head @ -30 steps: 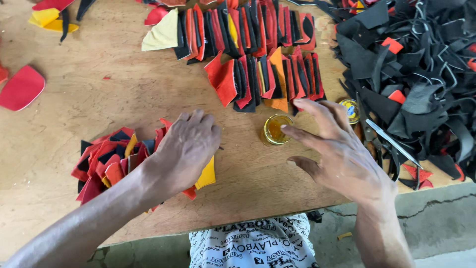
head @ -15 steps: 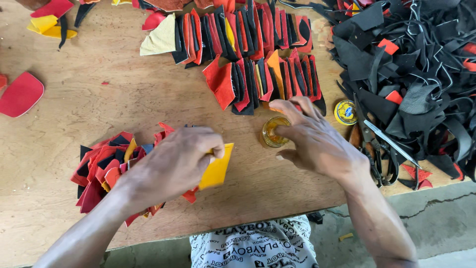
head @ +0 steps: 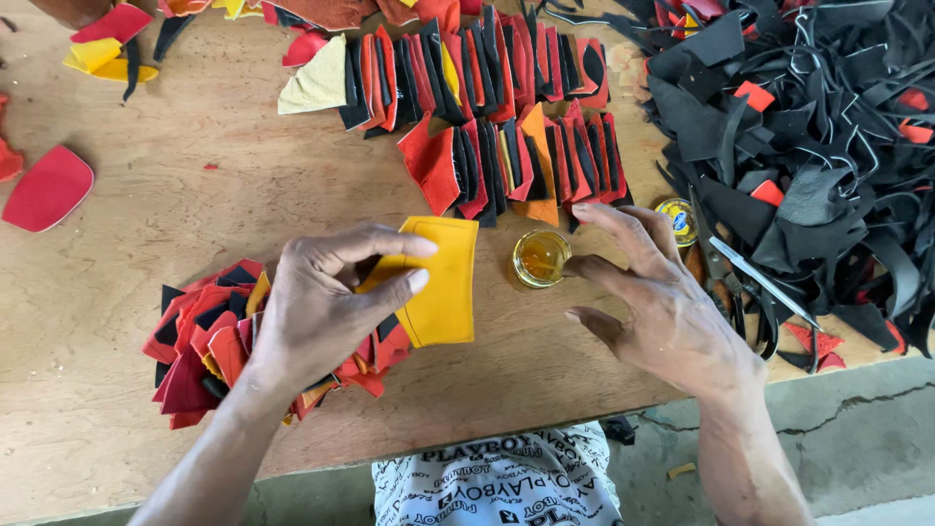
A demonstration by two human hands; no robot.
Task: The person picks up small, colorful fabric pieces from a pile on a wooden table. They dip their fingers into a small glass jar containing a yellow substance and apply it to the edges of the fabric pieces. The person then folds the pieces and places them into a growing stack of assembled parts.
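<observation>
1. Broadly filling the frame: wooden table [head: 175, 195], bare at centre left.
2. Heaped at upper right: tangle of black strips and scraps [head: 808, 146] with red bits among them.
3. Fanned along the top centre: overlapping rows of red, black and orange cut pieces [head: 497, 117].
4. Piled at lower left: stack of red and black pieces [head: 200, 346], partly under the left hand.
5. Left hand [head: 312, 317]: grasping a yellow piece [head: 443, 287] between thumb and fingers, at centre frame just left of the jar.
6. Right hand [head: 667, 317]: released, fingers spread, fingertips just beside the jar, holding nothing.
7. Between the hands: small open jar of amber liquid [head: 541, 258], upright on the table.
8. Right of the right hand: metal scissors [head: 760, 282] by the black heap.
</observation>
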